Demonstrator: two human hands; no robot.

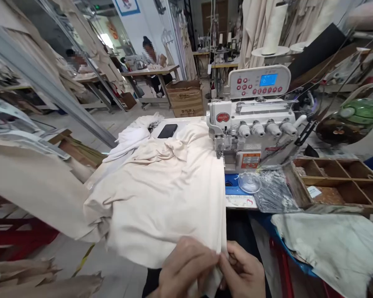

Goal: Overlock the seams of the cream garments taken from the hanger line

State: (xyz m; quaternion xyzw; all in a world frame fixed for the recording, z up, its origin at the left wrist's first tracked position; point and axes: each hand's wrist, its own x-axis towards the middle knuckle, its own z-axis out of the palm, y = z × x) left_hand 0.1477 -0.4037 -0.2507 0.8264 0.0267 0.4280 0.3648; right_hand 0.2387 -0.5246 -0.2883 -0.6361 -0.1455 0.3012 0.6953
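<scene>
A large cream fabric [168,190] lies over the table and hangs down over its front edge. Its right edge runs up to the needle area of a white overlock sewing machine [255,124]. At the bottom of the view my left hand [186,265] pinches the layered edge of the fabric between thumb and fingers. Close against it on the right, my right hand [242,269] grips the same edge. The fingertips of both hands nearly touch.
A black phone [168,131] and white cloth [127,138] lie behind the fabric. Right of the machine is a wooden compartment box [338,182]. A cardboard box [185,98] stands beyond the table. Two people sit at tables in the background. A metal post slants at left.
</scene>
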